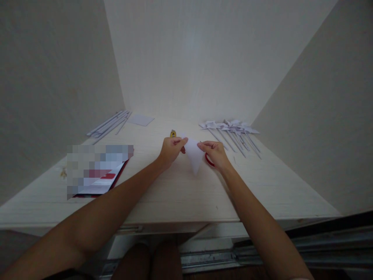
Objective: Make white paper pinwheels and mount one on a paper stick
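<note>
Between my two hands a small piece of white paper (194, 153) is held up just above the table, one corner pointing down toward me. My left hand (172, 151) pinches its left edge between thumb and fingers. On the other side, my right hand (215, 152) grips the right edge the same way. A red ring-shaped handle (209, 160), like that of scissors, shows partly beneath my right hand; the rest is hidden. Just behind my left hand lies a yellow tool (173, 133), which looks like a utility knife, partly covered.
Several rolled paper sticks (109, 126) lie at the back left beside flat paper sheets (141, 119). Paper pinwheel-like shapes on sticks (230, 126) are grouped at the back right. A tablet in a red case (93, 188), partly blurred, lies at left. Walls enclose the table (180, 198) on three sides.
</note>
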A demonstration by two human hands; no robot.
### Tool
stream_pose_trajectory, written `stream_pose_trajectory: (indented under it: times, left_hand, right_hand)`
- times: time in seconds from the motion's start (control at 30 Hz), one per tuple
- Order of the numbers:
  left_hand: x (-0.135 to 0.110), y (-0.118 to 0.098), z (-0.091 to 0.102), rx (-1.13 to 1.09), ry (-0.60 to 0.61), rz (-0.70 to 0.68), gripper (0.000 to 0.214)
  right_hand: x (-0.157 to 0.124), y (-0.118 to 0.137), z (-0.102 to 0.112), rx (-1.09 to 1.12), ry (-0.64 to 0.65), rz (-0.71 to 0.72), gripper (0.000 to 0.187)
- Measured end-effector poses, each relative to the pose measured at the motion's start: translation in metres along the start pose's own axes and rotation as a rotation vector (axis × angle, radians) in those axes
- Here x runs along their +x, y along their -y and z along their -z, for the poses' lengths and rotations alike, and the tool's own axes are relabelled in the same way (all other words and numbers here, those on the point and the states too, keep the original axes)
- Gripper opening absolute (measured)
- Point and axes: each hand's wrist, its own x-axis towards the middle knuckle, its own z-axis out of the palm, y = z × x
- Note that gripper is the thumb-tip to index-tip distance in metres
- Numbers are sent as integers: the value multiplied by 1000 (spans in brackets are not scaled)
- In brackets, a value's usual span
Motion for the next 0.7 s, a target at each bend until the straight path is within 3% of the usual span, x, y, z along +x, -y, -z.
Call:
stream_pose_trajectory:
  times: [0.17, 0.3, 0.43, 0.7]
  left_hand:
    - [0, -2, 1, -83, 140, 96, 24]
    - [-5, -3, -2, -119, 331, 173, 21]
    - [-9, -2, -5, -102, 415, 196, 20]
    - [-11, -1, -6, 12, 474, 102, 29]
  right_hand:
    - [0, 4, -1, -76, 88, 105, 26]
    - [-1, 8, -9, -87, 174, 48, 26]
    - [-2, 9, -14, -49, 235, 43, 18]
    - [0, 9, -13, -50, 104, 67, 23]
